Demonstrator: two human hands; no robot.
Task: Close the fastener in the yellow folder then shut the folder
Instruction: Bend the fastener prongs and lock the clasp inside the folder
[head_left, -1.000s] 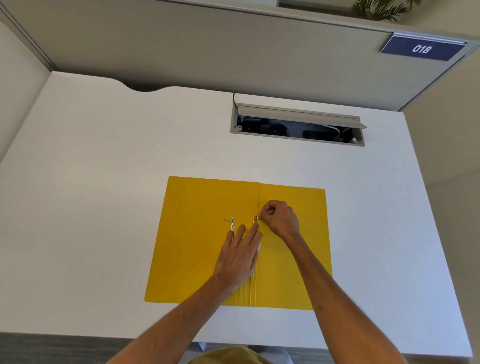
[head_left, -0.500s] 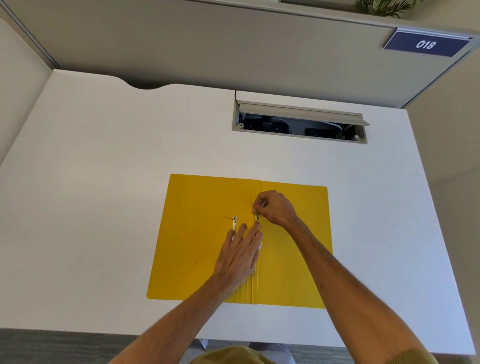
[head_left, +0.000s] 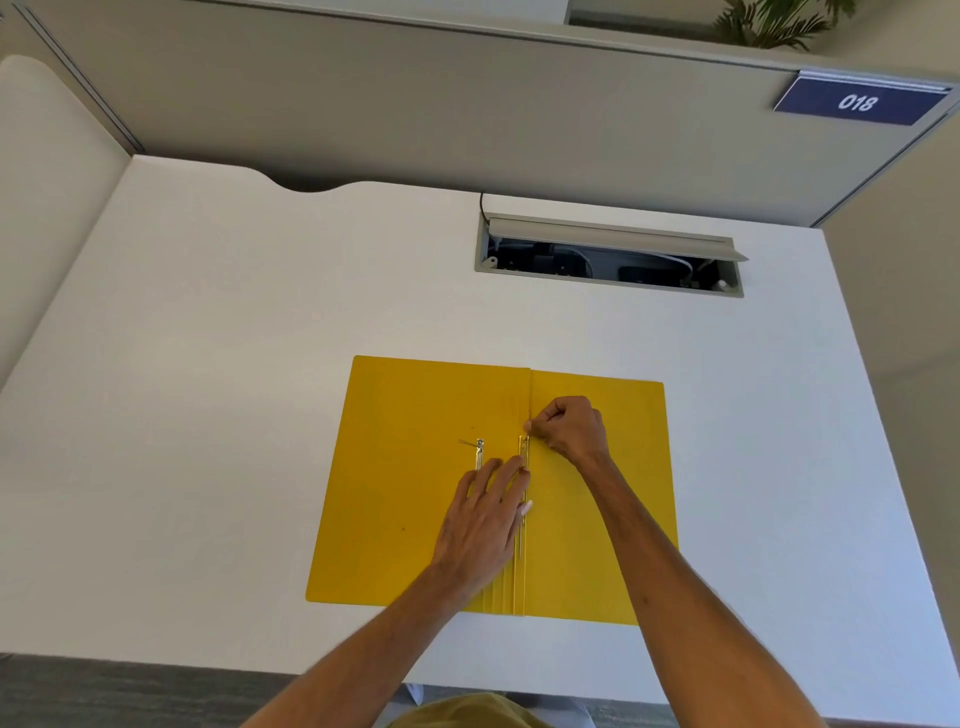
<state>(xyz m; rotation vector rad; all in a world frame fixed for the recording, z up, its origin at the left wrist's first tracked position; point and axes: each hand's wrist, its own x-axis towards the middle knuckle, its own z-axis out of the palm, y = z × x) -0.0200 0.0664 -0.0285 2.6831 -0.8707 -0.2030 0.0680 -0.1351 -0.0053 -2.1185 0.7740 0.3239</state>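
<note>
On the white desk (head_left: 208, 364), seen from the head camera, the open yellow card folder (head_left: 415, 493) lay flat. The left hand (head_left: 480, 525) pressed open-palmed beside its thin metal fastener (head_left: 523, 457), whose prong the right hand (head_left: 571, 428) pinched. The prong probably bends easily, best held near its tip.

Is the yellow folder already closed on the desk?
No, the yellow folder lies open and flat on the desk, with both hands working at its middle fold.
</note>
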